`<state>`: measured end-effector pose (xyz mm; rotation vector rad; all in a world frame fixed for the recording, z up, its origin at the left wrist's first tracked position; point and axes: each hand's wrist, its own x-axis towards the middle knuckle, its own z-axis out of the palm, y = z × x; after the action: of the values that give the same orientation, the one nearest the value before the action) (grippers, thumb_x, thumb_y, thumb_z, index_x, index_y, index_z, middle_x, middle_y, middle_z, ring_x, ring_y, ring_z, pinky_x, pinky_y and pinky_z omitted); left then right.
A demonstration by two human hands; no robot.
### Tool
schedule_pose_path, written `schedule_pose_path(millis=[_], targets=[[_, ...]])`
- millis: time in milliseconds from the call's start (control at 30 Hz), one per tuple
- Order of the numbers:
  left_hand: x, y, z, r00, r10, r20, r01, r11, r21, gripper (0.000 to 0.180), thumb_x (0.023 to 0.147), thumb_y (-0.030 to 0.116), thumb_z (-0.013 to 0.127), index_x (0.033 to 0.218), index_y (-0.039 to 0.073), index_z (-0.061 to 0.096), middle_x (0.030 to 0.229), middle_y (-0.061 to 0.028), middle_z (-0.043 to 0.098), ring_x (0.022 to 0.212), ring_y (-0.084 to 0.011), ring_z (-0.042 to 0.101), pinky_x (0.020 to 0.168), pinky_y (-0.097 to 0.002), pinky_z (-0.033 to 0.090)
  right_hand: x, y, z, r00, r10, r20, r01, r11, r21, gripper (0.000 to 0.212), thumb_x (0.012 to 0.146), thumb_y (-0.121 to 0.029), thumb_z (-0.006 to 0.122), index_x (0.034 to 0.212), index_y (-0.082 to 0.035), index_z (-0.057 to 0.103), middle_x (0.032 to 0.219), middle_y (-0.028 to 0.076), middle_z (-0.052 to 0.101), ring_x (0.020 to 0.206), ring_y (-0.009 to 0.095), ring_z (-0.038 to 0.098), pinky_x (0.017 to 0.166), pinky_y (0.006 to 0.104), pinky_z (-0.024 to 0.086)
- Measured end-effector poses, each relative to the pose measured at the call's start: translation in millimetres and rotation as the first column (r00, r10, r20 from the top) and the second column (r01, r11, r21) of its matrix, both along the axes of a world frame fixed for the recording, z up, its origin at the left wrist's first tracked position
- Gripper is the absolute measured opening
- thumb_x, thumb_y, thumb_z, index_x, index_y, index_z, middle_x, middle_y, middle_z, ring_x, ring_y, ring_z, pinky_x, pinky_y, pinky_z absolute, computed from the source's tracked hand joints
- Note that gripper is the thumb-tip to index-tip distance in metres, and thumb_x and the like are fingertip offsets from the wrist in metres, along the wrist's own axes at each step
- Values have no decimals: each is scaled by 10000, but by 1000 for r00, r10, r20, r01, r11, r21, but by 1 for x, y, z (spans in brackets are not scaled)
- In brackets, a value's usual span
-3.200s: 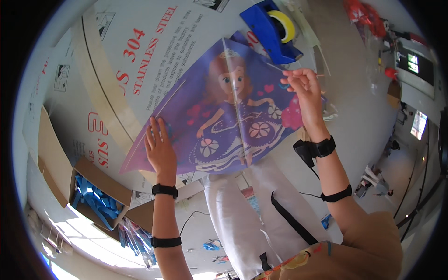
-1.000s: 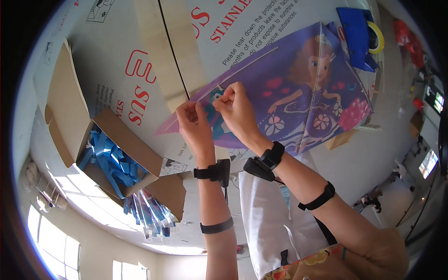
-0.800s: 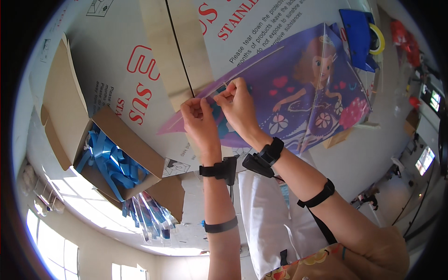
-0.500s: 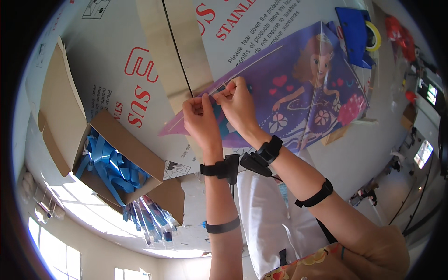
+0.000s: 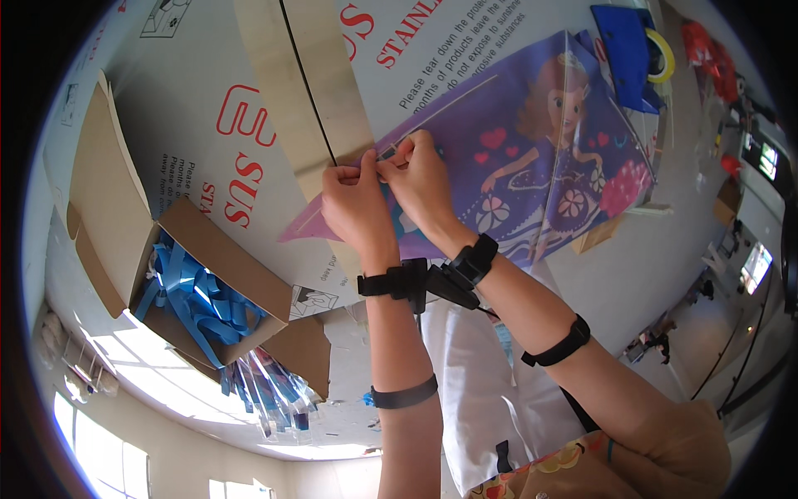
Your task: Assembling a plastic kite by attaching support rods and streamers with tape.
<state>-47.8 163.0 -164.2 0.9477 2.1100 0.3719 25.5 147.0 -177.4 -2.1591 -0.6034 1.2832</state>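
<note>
A purple kite printed with a cartoon princess, hearts and flowers lies slanted over the board, with thin pale rods along it. At its upper left edge my left hand is closed, thumb and forefinger pinched at the fabric border. Right beside it, my right hand pinches the same edge, fingertips almost touching the left ones. A small dark piece shows at the right fingertips; its kind is unclear. Whatever lies between the fingertips is hidden.
On the left stands an open cardboard box full of blue ribbons. Plastic-wrapped strips lie below it. A blue tape dispenser with yellow tape sits at the upper right. Printed board covers the worktop.
My left hand has turned slightly, its thumb and forefinger drawing together at the kite's edge. My wrists have come closer together. The right hand keeps its pinch.
</note>
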Motion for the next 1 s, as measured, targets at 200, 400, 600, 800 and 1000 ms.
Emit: schedule_pose_path(millis=[200, 400, 600, 800, 1000], targets=[[12, 7, 5, 999, -18, -45, 15, 998, -64, 369, 744, 367, 811, 724, 56, 613, 688, -70, 669, 642, -245, 634, 606, -380, 481, 28, -8, -3, 945, -146, -292, 151, 989, -7, 282, 848, -132, 674, 964, -27, 440, 876, 122, 665, 733, 248, 706, 599, 350, 491], [3, 2, 3, 991, -6, -131, -3, 998, -67, 348, 748, 382, 803, 728, 86, 622, 690, -52, 670, 652, -235, 634, 619, -379, 479, 52, -16, 50, 809, -282, -515, 152, 948, -281, 260, 882, -158, 662, 963, -56, 437, 965, 130, 670, 817, 200, 725, 598, 251, 456], [5, -16, -9, 998, -16, -57, 22, 994, 102, 300, 780, 323, 791, 744, 77, 624, 689, -39, 657, 633, -211, 612, 604, -367, 466, 95, -78, 67, 898, -107, -426, 29, 982, -186, 190, 936, -189, 609, 921, -109, 437, 1075, 97, 693, 907, 169, 690, 727, 277, 451], [12, -22, -12, 997, -42, -64, 52, 985, 161, 269, 776, 266, 798, 768, 58, 627, 708, -35, 647, 646, -198, 601, 609, -348, 463, 118, -94, 69, 913, -114, -392, 46, 983, -178, 172, 941, -183, 606, 967, -104, 455, 1070, 92, 683, 913, 152, 662, 744, 281, 450], [11, -21, -10, 992, -108, -67, 116, 986, 120, 230, 760, 193, 804, 776, 54, 622, 788, -51, 654, 697, -198, 604, 634, -349, 468, 121, -97, 64, 897, -100, -430, 88, 995, -49, 225, 915, -92, 638, 945, -71, 416, 961, 90, 639, 840, 140, 654, 658, 251, 465]])
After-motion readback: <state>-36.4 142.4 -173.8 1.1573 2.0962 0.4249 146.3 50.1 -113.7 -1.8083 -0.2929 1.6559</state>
